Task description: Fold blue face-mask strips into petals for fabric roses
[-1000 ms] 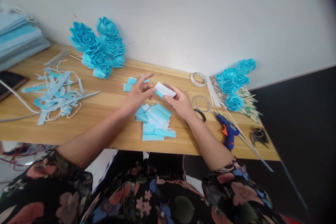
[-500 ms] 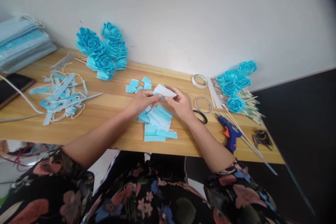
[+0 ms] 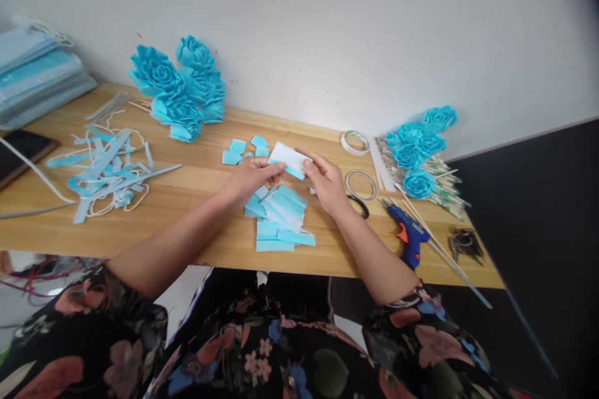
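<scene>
1. Grip: left hand (image 3: 250, 176) and right hand (image 3: 325, 179) both pinch one small white-and-blue piece (image 3: 290, 159), left fingertips on its near-left edge, right fingertips on its right end. Piece is held just above the table (image 3: 196, 224), over the pile.
2. Directly under the hands: pile of cut blue pieces (image 3: 279, 218), loosely stacked, near the table's front edge. Looks like unused stock.
3. Just behind the left hand: a few small blue squares (image 3: 243, 148) lying flat, apart from each other.
4. Done so far, judging by layout: cluster of finished blue roses (image 3: 180, 88) at the back left against the wall; second bunch of roses on sticks (image 3: 418, 156) at the back right.
5. Offcuts heap (image 3: 105, 165) of blue strips and elastic loops at left: the cutting stage looks largely over.
6. Left to do, as a judgement: the pile is sizeable, so plenty of pieces remain; the held one is at an early fold or peel stage, exact step unclear.
7. Tools idle at right: two tape rolls (image 3: 359, 184), scissors (image 3: 358, 204) partly hidden by the right wrist, blue glue gun (image 3: 408, 235).
8. Far left: stack of face masks (image 3: 37, 78), unopened.
</scene>
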Available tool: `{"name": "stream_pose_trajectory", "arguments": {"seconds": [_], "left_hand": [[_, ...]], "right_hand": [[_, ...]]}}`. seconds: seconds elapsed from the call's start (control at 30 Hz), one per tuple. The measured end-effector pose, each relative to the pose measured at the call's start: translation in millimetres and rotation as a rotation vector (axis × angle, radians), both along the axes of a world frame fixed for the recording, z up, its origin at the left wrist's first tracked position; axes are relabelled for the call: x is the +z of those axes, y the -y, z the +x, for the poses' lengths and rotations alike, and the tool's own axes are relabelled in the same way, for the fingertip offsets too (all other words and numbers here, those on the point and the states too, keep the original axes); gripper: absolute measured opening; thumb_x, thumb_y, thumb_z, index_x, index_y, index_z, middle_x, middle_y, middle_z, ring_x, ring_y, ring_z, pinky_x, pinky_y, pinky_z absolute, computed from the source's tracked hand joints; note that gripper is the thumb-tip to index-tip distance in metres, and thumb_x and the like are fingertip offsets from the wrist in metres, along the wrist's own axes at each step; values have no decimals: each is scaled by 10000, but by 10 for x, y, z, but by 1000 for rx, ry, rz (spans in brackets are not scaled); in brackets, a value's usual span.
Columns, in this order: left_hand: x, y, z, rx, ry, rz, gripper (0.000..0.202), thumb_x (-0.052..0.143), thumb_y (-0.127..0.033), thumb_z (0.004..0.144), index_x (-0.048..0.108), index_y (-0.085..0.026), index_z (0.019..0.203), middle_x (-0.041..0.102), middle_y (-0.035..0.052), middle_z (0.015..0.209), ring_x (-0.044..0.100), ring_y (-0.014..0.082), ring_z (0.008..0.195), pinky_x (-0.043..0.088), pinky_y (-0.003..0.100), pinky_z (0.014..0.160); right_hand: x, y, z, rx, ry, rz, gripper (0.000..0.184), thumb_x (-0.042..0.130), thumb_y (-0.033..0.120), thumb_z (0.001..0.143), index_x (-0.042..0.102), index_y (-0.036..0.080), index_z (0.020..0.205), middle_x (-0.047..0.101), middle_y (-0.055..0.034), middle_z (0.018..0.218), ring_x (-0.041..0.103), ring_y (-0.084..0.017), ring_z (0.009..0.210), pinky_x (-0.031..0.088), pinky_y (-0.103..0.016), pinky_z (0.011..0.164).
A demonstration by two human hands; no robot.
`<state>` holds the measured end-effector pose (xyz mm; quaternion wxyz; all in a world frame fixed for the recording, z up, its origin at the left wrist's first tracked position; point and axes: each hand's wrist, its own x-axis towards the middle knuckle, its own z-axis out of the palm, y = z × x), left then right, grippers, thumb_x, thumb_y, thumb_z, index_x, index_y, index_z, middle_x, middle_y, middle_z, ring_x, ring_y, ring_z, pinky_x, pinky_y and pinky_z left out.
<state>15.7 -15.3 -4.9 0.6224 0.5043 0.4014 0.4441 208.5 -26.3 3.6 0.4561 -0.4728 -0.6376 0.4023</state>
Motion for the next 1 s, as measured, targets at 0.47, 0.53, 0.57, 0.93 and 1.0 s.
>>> {"name": "stream_pose_trajectory", "arguments": {"seconds": [0.47, 0.53, 0.57, 0.93, 1.0], "left_hand": [[41, 21, 23, 21, -4, -11, 304, 754, -423, 742, 695, -136, 661, 639, 16, 586, 540, 95, 529, 438, 244, 562], [35, 27, 21, 19, -41, 19, 314, 747, -432, 751, 689, -140, 652, 637, 14, 584, 540, 94, 532, 431, 241, 562], [36, 31, 21, 22, -74, 33, 312, 750, -425, 749, 681, -143, 634, 632, 11, 574, 536, 93, 531, 424, 239, 558], [12, 20, 27, 35, -90, 5, 304, 775, -421, 725, 710, -145, 616, 632, 23, 551, 535, 97, 526, 412, 236, 542], [-20, 9, 25, 34, -60, -8, 299, 782, -422, 722, 719, -143, 634, 638, 23, 559, 544, 97, 528, 421, 237, 547]], "right_hand": [[-29, -4, -23, 45, 87, 20, 486, 691, 458, 827, 660, 252, 1265, 738, -26, 1035, 606, -151, 757, 511, -305, 727], [-42, -11, -22, 39, 69, 25, 482, 698, 456, 822, 667, 244, 1253, 731, -34, 1092, 614, -148, 780, 511, -301, 741], [-49, -14, -23, 34, 67, 27, 482, 699, 458, 821, 668, 241, 1250, 731, -36, 1098, 616, -147, 785, 512, -301, 746], [-24, -1, -22, -33, 4, 17, 334, 617, 524, 868, 708, 205, 831, 658, 5, 731, 605, -147, 711, 495, -280, 697], [-30, -3, -17, -54, 5, 13, 350, 617, 532, 865, 680, 203, 760, 651, 5, 712, 610, -148, 704, 496, -277, 692]]}}
